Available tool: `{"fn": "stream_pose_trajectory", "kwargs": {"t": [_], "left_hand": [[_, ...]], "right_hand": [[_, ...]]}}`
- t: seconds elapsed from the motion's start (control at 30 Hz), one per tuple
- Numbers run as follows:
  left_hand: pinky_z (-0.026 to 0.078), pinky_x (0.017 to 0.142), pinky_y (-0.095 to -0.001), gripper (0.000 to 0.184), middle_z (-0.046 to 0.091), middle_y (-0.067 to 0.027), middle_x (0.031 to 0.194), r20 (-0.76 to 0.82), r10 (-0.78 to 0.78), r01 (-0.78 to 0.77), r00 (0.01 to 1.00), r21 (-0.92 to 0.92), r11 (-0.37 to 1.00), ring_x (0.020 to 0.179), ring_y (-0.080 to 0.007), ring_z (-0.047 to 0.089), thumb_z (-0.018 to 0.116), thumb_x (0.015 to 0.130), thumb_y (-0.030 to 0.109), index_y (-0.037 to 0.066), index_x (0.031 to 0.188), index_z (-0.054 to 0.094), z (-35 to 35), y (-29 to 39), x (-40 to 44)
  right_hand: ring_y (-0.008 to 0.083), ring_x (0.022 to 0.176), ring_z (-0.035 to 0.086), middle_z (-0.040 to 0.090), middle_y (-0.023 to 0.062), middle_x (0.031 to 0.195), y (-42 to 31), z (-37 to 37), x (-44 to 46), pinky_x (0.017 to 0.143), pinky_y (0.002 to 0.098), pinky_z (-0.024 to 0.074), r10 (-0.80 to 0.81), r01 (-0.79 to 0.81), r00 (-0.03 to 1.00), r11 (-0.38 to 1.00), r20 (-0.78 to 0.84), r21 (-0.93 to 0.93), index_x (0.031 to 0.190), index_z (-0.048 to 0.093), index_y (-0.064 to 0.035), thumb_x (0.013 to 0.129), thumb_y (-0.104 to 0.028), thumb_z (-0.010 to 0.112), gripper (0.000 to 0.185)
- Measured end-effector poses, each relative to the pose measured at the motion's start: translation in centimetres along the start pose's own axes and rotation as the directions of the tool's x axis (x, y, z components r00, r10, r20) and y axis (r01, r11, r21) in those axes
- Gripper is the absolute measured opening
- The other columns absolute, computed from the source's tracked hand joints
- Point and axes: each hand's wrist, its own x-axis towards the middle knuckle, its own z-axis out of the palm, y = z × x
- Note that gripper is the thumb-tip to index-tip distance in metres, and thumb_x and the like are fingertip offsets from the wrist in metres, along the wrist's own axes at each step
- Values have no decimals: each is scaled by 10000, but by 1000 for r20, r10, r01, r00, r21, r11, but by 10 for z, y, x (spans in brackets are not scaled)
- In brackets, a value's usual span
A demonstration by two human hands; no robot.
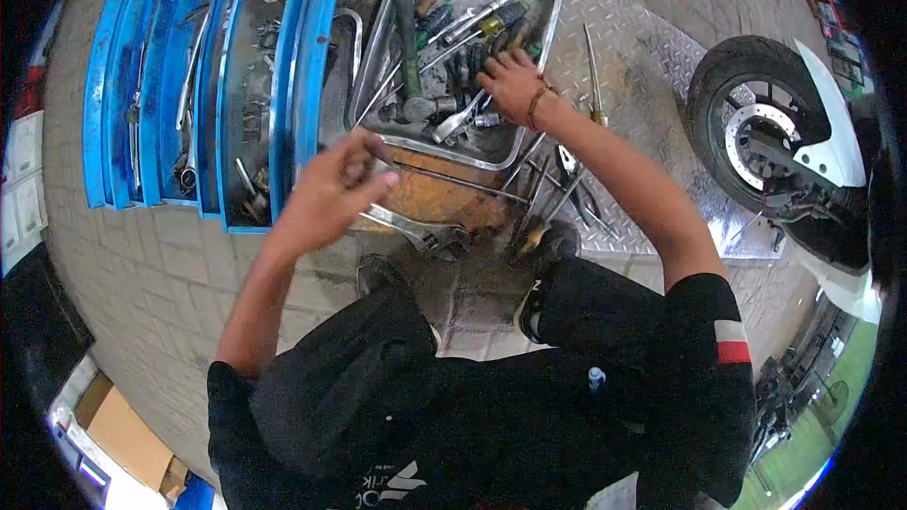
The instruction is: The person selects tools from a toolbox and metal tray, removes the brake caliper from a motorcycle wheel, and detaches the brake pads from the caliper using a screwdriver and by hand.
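My right hand (pixel 515 85) reaches into a metal tray (pixel 553 0), over its right side, with fingers spread and bent down on the tools; their tips are partly hidden. Screwdrivers, sockets, a hammer (pixel 406 28) and a shiny wrench (pixel 460 121) lie in the tray. My left hand (pixel 340 184) hovers in front of the tray's lower left corner, fingers curled and thumb apart; whether something is between the fingers is unclear. Below it lies a large adjustable wrench (pixel 406 225). Pliers (pixel 568 161) and several long tools lie right of it on the floor.
A blue toolbox (pixel 307 66) with several open compartments of tools stands at the left. A checkered metal plate (pixel 652 66) lies on the right, with a screwdriver (pixel 595 85) on it. Farther right is a wheel (pixel 756 123) with a white fender. A cardboard box (pixel 128 425) is at lower left.
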Motion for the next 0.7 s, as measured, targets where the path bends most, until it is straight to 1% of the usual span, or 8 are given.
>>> {"fn": "stream_pose_trajectory", "kwargs": {"t": [0.07,0.13,0.3,0.37,0.4,0.47,0.6,0.7], "left_hand": [[460,818,-287,326,618,-99,1002,63,-127,126,990,9,992,948,-133,583,603,879,90,12,1172,486,22,-15,-5],[447,687,-317,216,552,-86,788,68,151,-153,986,28,988,737,-146,534,601,866,128,-7,1011,516,44,-46,1],[455,761,-350,293,567,-158,897,56,107,-102,993,-76,992,821,-238,571,586,849,187,-27,1037,516,42,-44,-12],[459,789,-376,371,582,-191,955,-134,247,-223,960,171,960,864,-291,593,612,833,244,-26,1072,522,40,-28,-15],[465,787,-415,442,577,-197,961,-233,483,-351,844,441,826,892,-332,593,646,811,303,-12,1101,538,42,-28,-11],[487,770,-428,530,587,-187,1007,-257,530,-221,808,701,678,925,-354,596,672,810,392,-6,1142,563,36,-13,-9],[482,737,-445,466,576,-160,943,-168,499,-173,850,805,567,875,-351,593,681,787,425,31,1030,623,16,2,-17],[482,702,-422,338,581,-128,892,-239,460,-207,855,657,725,818,-322,603,689,796,373,53,902,660,-5,-7,-28]], "right_hand": [[251,1016,546,581,86,1022,-14,1,2,930,422,384,4,-3,999,1000,-47,6,1013,601,-115,774,-174,573,248],[250,1014,551,587,80,1034,-9,5,7,921,424,389,19,-19,1000,1000,-24,21,1020,601,-103,773,-182,578,261],[211,953,596,626,48,937,-6,-24,-4,844,429,421,-144,141,987,989,74,33,983,631,-125,772,-231,610,237],[228,924,596,624,63,908,-10,-63,-13,832,409,444,-166,163,986,980,19,112,986,616,-94,722,-265,670,319],[244,909,591,617,78,896,-11,-84,-17,825,405,446,-187,183,982,966,5,182,1009,603,-70,694,-273,693,386],[260,888,583,606,85,878,-21,-131,-16,804,412,445,-212,219,976,927,-58,305,934,612,-74,651,-286,731,374],[223,947,576,613,34,929,-39,-210,10,836,381,452,-337,366,929,895,-152,255,971,624,-109,705,-288,700,329],[227,989,554,606,45,956,-56,-245,36,871,387,428,-362,425,878,890,-313,163,995,616,-106,719,-244,697,319]]}}
